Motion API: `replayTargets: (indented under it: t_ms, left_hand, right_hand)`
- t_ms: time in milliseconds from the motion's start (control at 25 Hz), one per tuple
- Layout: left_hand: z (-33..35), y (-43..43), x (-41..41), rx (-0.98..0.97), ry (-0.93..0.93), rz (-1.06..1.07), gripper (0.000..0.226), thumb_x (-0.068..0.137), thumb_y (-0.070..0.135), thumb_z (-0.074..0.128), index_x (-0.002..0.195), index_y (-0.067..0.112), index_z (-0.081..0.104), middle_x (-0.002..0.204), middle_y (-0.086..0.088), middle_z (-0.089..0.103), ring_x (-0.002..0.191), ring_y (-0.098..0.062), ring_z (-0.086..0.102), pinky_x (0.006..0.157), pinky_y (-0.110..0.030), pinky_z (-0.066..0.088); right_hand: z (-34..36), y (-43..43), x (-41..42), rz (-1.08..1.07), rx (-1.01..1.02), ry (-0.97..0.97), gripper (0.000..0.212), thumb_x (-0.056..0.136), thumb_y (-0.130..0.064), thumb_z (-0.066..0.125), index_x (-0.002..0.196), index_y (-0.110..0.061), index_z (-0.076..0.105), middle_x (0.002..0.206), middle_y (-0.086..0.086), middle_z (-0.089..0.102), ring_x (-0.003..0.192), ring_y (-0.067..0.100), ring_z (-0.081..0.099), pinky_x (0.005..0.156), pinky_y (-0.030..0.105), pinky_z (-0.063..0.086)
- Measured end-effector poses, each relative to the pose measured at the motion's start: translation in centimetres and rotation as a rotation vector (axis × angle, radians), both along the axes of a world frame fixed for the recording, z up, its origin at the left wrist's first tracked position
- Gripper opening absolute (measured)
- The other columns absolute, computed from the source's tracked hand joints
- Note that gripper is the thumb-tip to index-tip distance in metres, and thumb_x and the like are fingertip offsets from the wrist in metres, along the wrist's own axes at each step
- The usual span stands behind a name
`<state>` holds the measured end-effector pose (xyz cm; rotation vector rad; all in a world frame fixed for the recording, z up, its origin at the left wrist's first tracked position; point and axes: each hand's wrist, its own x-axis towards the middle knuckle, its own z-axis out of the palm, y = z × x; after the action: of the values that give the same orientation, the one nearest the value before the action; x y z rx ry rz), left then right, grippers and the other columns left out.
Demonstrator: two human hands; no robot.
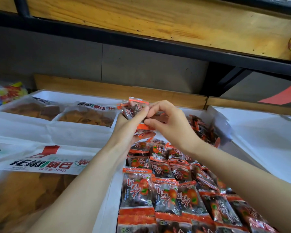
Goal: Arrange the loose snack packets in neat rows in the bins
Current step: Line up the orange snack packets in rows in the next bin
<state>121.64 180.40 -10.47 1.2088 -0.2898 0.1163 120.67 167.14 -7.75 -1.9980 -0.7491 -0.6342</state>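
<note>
"Several packets up at once. Where, exactly?"

"Small stack of packets (134, 109) held over the far end of the bin (112, 195), above the laid rows (166, 190). My left hand (124, 130) cups it, fingers (139, 115) curled round the underside. My right hand (170, 121) pinches the near edge, thumb and forefinger closed on it."

"Handling?"

"Judged, not measured: light, slick film, soft lump inside, crimped ends a bit stiffer. Likely to slide off one another, so I'd hold across the flat faces and square the ends."

"Look?"

"Clear wrapper, dark fruit showing through, orange bands at both ends, red characters. Loose heap (203, 128) lies at the bin's far right, untidy."
</note>
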Motion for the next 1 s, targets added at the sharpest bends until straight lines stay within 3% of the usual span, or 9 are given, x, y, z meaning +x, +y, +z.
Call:
replayTargets:
  t_ms: [120, 240, 360, 440, 680, 760, 840, 920, 1000]
  left_hand:
    - [0.1, 0.0, 0.6, 0.023, -0.032, 0.083, 0.055, 0.080, 0.034, 0.076, 0.126, 0.011, 0.055, 0.111, -0.011, 0.071, 0.094, -0.023, 0.072, 0.075, -0.040, 0.060]
    - [0.2, -0.3, 1.0, 0.032, -0.028, 0.169, 0.071, 0.062, 0.046, 0.079, 0.121, 0.014, 0.057, 0.108, -0.009, 0.071, 0.098, -0.026, 0.070, 0.084, -0.049, 0.057]
    - [0.4, -0.4, 1.1, -0.029, -0.044, 0.164, 0.050, 0.081, 0.028, 0.076, 0.122, 0.008, 0.054, 0.102, -0.010, 0.068, 0.089, -0.024, 0.071, 0.076, -0.044, 0.060]
    - [0.6, -0.3, 1.1, -0.053, -0.049, 0.152, 0.042, 0.089, 0.020, 0.069, 0.124, 0.005, 0.051, 0.102, -0.012, 0.067, 0.081, -0.021, 0.072, 0.066, -0.036, 0.061]
    - [0.6, -0.3, 1.6, -0.004, -0.050, 0.165, 0.043, 0.090, 0.019, 0.067, 0.127, 0.004, 0.048, 0.107, -0.014, 0.067, 0.076, -0.016, 0.072, 0.062, -0.032, 0.060]
    - [0.6, -0.3, 1.6, 0.009, -0.057, 0.169, 0.044, 0.090, 0.019, 0.067, 0.127, 0.004, 0.049, 0.106, -0.012, 0.067, 0.075, -0.015, 0.072, 0.062, -0.032, 0.060]
    - [0.8, -0.1, 1.6, 0.027, -0.061, 0.173, 0.044, 0.090, 0.020, 0.067, 0.126, 0.003, 0.049, 0.107, -0.014, 0.066, 0.080, -0.017, 0.071, 0.063, -0.034, 0.061]
    - [0.9, -0.2, 1.4, 0.031, -0.074, 0.165, 0.043, 0.090, 0.019, 0.067, 0.126, 0.004, 0.050, 0.106, -0.014, 0.066, 0.080, -0.018, 0.071, 0.063, -0.034, 0.060]
    - [1.0, -0.2, 1.0, 0.025, -0.083, 0.167, 0.041, 0.090, 0.018, 0.067, 0.125, 0.004, 0.050, 0.103, -0.012, 0.066, 0.079, -0.019, 0.071, 0.062, -0.033, 0.060]
  right_hand:
    - [1.0, -0.7, 1.1, 0.011, 0.058, 0.027, 0.018, 0.083, -0.009, 0.069, 0.088, -0.021, 0.056, 0.096, 0.005, 0.064, 0.084, 0.017, 0.065, 0.075, 0.028, 0.056]
    - [-0.1, -2.6, 4.7, -0.097, 0.072, 0.115, 0.008, 0.096, -0.019, 0.051, 0.090, -0.020, 0.057, 0.086, -0.002, 0.063, 0.080, 0.013, 0.062, 0.077, 0.032, 0.053]
    - [-3.2, -5.0, 8.9, -0.273, -0.310, 0.363, 0.024, 0.100, -0.025, 0.041, 0.087, -0.014, 0.057, 0.079, 0.002, 0.060, 0.075, 0.014, 0.054, 0.074, 0.037, 0.045]
    - [-5.1, -5.9, 11.0, -0.297, -0.546, 0.519, 0.029, 0.099, -0.028, 0.045, 0.090, -0.003, 0.058, 0.085, 0.012, 0.056, 0.079, 0.018, 0.049, 0.074, 0.035, 0.041]
    - [-4.7, -5.2, 13.9, -0.286, -0.653, 0.708, 0.053, 0.085, -0.025, 0.069, 0.130, -0.006, 0.051, 0.127, 0.008, 0.055, 0.115, 0.025, 0.053, 0.099, 0.033, 0.041]
    - [-4.3, -5.0, 14.2, -0.277, -0.725, 0.718, 0.047, 0.086, -0.025, 0.068, 0.127, -0.005, 0.056, 0.118, 0.003, 0.057, 0.109, 0.021, 0.054, 0.099, 0.035, 0.042]
    - [-3.9, -4.5, 14.1, -0.249, -0.752, 0.680, 0.038, 0.087, -0.022, 0.066, 0.115, 0.003, 0.061, 0.094, -0.002, 0.058, 0.087, 0.016, 0.054, 0.080, 0.029, 0.044]
    - [-3.5, -4.0, 13.5, -0.338, -0.695, 0.488, 0.027, 0.086, -0.024, 0.065, 0.101, -0.002, 0.065, 0.083, -0.001, 0.059, 0.079, 0.018, 0.056, 0.063, 0.025, 0.043]
    - [-2.6, -3.6, 12.3, -0.487, -0.508, 0.241, 0.019, 0.087, -0.027, 0.063, 0.099, -0.012, 0.062, 0.085, 0.002, 0.066, 0.079, 0.023, 0.062, 0.062, 0.028, 0.047]
